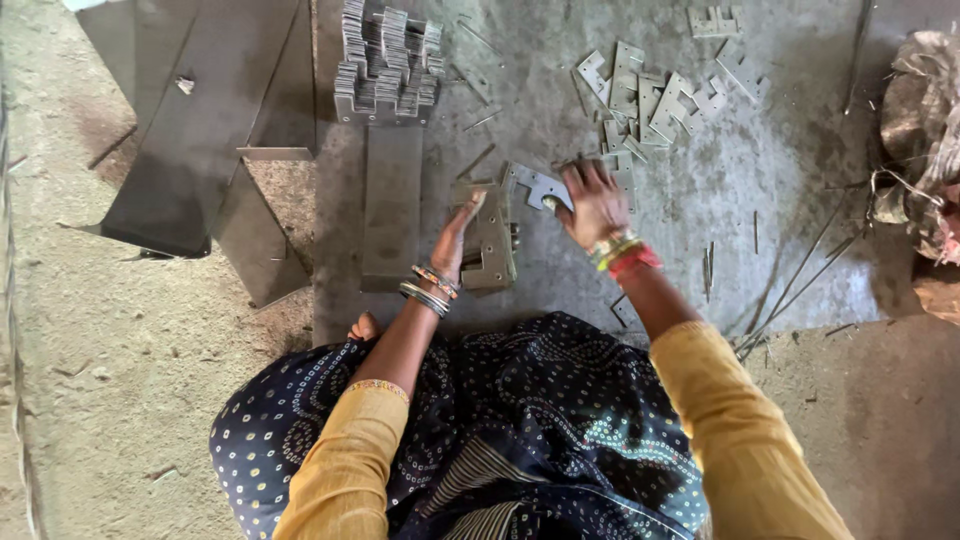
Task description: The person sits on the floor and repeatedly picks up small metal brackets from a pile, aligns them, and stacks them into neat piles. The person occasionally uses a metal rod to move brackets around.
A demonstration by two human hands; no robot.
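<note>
From my feed, the right hand [596, 205] has its fingers curled down on a flat notched plate [537, 186], pinching its near edge — the plate lies on the floor just left of the knuckles. The left hand [457, 238] stands edge-on with fingers straight and together, pressed against the side of a small stack [492, 240] of like plates; I cannot tell whether the thumb grips it. Plate and stack sit just beside each other, between the two hands.

Bangles [430, 290] ring the left wrist, and red and green ones [622, 255] ring the right. Beyond the right hand a loose heap [650, 100] of plates is scattered over the floor, near enough that the fingertips almost reach its closest pieces. One more plate [714, 21] lies apart at the top. Left of the stack a long flat bar [392, 205] runs away from me, ending at a block of upright plates [388, 65] packed on edge. Thin rods [800, 275] lie strewn to the right, beside a crumpled sack [920, 130] — I cannot see inside it. Large bent sheets [195, 130] lie far left.

The floor [700, 200] is grey concrete, dusty, giving way to bare earth [130, 380] at left. The person sits on the floor, in yellow sleeves and a dark dotted skirt.
</note>
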